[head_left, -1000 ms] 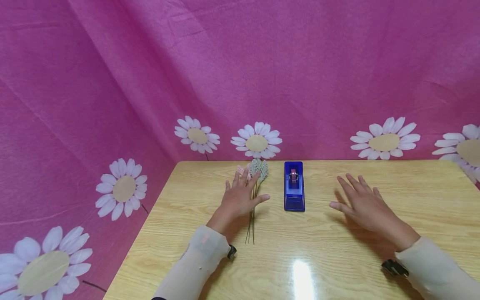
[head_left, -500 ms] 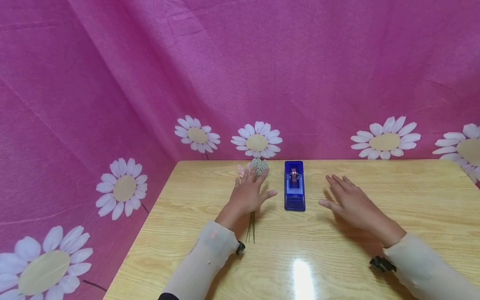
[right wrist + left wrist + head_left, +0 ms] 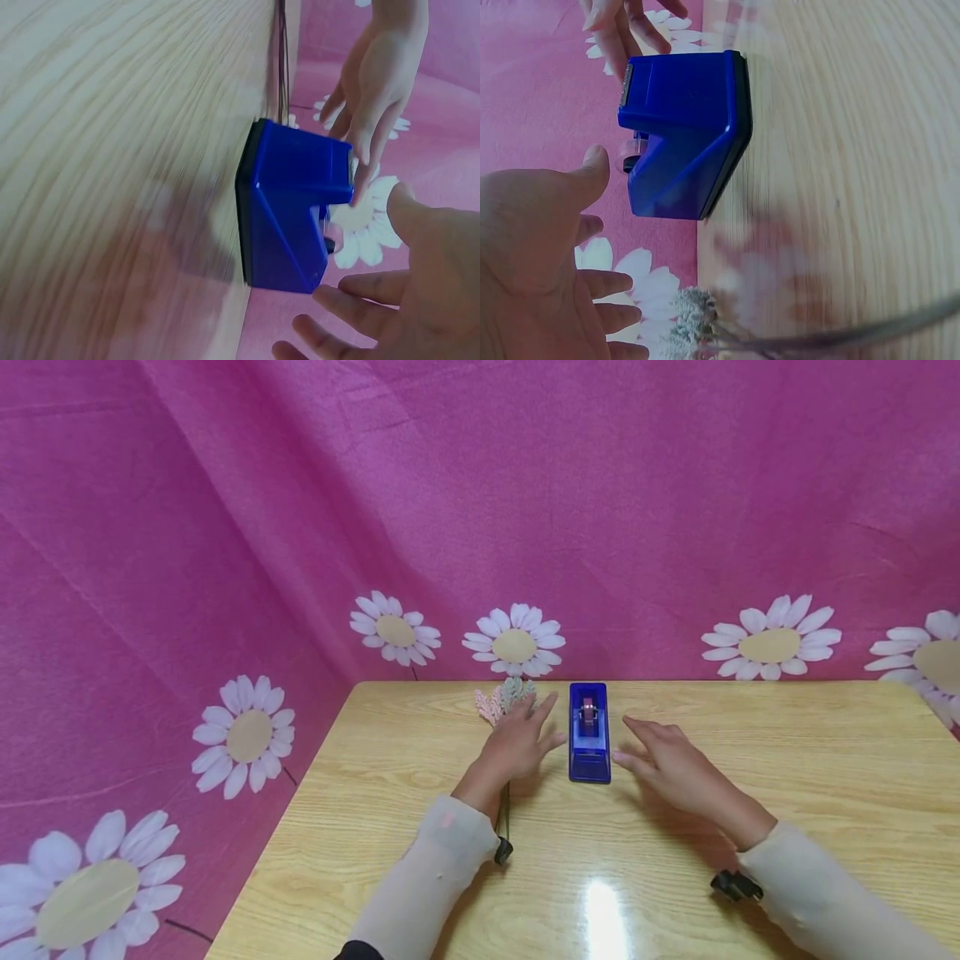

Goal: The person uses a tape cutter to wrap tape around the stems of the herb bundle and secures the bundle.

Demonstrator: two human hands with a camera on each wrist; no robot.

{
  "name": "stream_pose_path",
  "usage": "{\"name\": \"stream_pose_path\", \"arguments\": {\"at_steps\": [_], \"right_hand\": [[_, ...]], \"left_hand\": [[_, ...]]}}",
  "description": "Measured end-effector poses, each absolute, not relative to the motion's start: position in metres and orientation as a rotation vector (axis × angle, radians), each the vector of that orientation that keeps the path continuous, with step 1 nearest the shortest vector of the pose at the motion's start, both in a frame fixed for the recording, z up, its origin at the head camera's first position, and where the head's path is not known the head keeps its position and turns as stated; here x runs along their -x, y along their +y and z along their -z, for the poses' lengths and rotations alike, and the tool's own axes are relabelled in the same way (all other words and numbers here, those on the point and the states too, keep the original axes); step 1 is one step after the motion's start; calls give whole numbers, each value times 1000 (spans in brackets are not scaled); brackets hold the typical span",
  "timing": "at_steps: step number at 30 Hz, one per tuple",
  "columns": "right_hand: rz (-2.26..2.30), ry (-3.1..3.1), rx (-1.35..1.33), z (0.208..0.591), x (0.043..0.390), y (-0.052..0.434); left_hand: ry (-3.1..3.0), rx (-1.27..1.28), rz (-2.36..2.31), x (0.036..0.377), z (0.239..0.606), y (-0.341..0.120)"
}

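Note:
A blue tape dispenser stands at the back middle of the wooden table. My left hand hovers just left of it with fingers spread, holding nothing. Under that hand lies a small bunch of pale dried flowers on thin stems. My right hand hangs just right of the dispenser, fingers straight and apart, thumb near its front corner. Neither hand plainly touches the dispenser.
A pink cloth printed with white daisies covers the wall behind and to the left. The table edge runs down the left side. A bright light glare lies on the near tabletop.
Both hands have moved inward toward the blue tape dispenser, the left from over the flowers rightward, the right leftward across the table. The dispenser and flowers have not moved.

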State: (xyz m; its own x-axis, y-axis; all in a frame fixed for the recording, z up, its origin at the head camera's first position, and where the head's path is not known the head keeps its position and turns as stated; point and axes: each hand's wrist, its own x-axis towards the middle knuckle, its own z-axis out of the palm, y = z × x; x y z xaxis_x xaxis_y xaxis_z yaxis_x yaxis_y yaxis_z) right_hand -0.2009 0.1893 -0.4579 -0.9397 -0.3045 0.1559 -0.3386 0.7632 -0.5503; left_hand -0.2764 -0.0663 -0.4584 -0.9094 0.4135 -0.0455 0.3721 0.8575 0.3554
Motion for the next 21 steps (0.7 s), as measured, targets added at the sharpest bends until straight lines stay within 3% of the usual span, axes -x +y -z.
{"name": "stream_pose_path", "arguments": {"at_steps": [21], "right_hand": [[-1285, -2784, -551, 459, 218, 162]], "left_hand": [[2691, -684, -902, 287, 468, -42]]}}
